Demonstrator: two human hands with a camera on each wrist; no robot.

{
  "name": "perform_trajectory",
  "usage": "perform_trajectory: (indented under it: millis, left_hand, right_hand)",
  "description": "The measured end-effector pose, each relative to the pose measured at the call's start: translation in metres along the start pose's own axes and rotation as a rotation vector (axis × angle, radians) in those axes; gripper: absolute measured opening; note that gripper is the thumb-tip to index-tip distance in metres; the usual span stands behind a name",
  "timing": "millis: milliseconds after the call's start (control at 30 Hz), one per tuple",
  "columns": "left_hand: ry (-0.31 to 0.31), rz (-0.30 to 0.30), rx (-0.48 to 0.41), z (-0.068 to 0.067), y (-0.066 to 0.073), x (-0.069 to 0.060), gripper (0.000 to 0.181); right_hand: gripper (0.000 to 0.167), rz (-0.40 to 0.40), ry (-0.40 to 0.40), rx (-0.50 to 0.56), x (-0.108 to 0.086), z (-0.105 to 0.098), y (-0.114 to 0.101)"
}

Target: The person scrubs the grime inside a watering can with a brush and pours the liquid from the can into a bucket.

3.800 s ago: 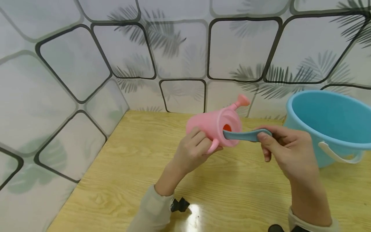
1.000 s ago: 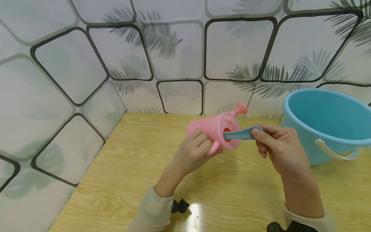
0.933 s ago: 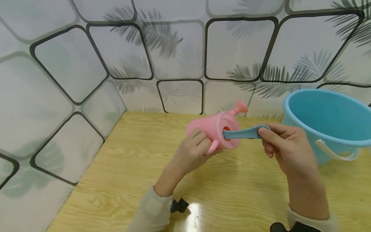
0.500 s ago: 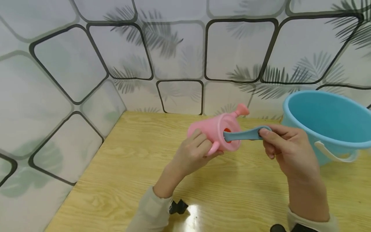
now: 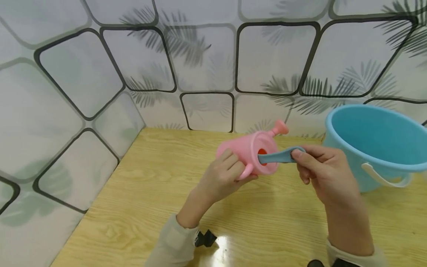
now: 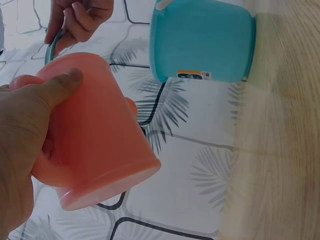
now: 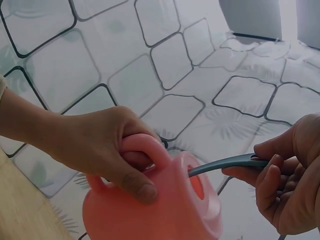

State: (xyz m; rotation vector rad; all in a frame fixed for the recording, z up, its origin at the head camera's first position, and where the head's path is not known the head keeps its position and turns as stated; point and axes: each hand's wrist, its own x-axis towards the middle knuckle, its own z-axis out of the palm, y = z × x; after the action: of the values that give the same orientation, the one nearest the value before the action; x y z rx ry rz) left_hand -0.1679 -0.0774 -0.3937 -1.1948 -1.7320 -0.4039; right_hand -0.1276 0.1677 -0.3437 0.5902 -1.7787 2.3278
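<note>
My left hand grips a pink watering can by its loop handle, thumb against the body. The can is tilted on its side above the table, its opening to the right and its spout pointing up and right. My right hand pinches the end of a slim blue-grey handle between thumb and index finger. The handle's other end goes into the can's opening, where it is hidden; orange-red shows inside. In the right wrist view the handle enters the can beside its rim.
A blue bucket with a white carrying handle stands at the right, close behind my right hand. Patterned wall covering rises at the back and left of the wooden table.
The blue-grey handle slid partly out of the can after one second ago, then moved left, deeper in again, with my right hand. My left hand keeps holding the can almost still.
</note>
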Motion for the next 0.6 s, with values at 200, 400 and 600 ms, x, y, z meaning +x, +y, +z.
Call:
perform_trajectory:
  millis: [200,400,600]
  left_hand:
    - [0.002,-0.02,-0.018,-0.0009,0.0,-0.001,0.044]
    - [0.007,-0.006,-0.025,-0.0018,0.0009,0.0006,0.043]
    - [0.001,0.017,-0.043,-0.0006,0.0017,0.002,0.041]
  right_hand:
    - [0.022,-0.012,0.004,0.01,-0.0018,-0.0002,-0.0006]
    - [0.023,-0.008,-0.049,-0.055,-0.0001,0.0016,0.0018]
    - [0.024,-0.062,-0.047,-0.041,-0.0028,-0.0061,-0.0013]
